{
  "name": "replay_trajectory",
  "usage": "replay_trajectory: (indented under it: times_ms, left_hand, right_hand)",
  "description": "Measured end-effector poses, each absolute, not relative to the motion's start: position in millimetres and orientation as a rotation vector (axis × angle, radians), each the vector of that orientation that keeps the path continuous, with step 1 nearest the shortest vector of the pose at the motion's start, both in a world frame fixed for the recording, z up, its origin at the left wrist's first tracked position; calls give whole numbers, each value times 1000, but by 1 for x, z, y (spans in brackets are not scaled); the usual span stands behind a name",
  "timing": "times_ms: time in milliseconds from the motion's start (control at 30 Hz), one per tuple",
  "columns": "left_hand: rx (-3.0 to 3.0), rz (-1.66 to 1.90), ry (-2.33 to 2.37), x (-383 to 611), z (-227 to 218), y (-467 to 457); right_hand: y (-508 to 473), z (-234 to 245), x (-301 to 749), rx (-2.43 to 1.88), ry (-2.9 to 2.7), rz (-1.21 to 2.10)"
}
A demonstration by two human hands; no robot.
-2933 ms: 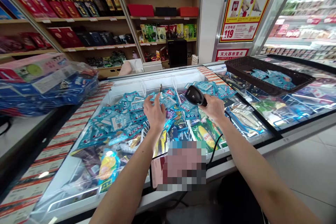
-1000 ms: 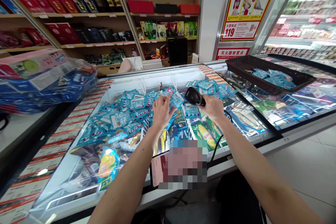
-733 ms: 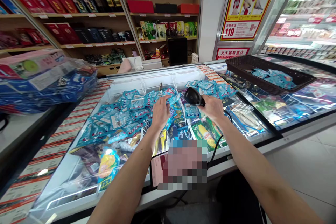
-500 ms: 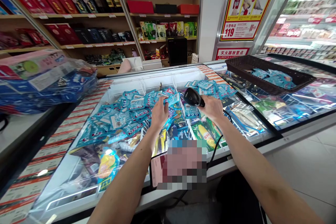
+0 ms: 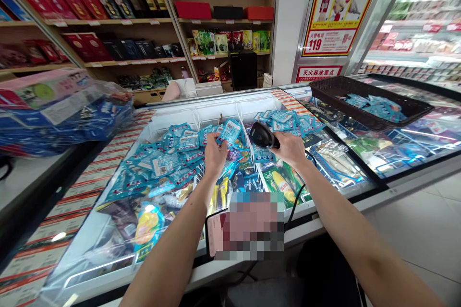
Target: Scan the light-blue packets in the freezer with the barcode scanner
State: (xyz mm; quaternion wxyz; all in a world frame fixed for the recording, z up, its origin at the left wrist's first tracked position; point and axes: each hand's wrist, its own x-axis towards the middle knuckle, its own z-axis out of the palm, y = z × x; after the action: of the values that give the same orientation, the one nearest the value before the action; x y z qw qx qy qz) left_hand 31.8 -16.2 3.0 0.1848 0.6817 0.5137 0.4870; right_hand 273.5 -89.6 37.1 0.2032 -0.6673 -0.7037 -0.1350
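My left hand (image 5: 216, 154) pinches a small blue packet (image 5: 230, 130) by its lower left edge, over the chest freezer's glass lid. A pale printed label faces up on the packet. My right hand (image 5: 291, 147) is wrapped round the handle of a black barcode scanner (image 5: 264, 135), whose head points left towards the packet. A black cable (image 5: 296, 206) runs down from the scanner. Many more blue packets (image 5: 173, 156) lie heaped to the left of my left hand, and a smaller pile (image 5: 288, 121) lies beyond the scanner.
A brown basket (image 5: 331, 96) with several blue packets stands at the right. Plastic-wrapped boxes (image 5: 65, 105) sit at the left. A phone-like screen (image 5: 216, 235), partly pixelated, leans at the freezer's front edge. Stocked shelves (image 5: 118, 60) line the back.
The packet in my left hand has been turned and lifted so its label shows, just left of the scanner. The scanner has shifted slightly left.
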Motion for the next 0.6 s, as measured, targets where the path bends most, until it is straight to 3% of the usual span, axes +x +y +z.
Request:
replay_trajectory:
  times_ms: [600]
  left_hand:
    - [2166, 1367, 1452, 32, 5, -16]
  right_hand:
    - [-84, 25, 277, -1524, -2032, -459]
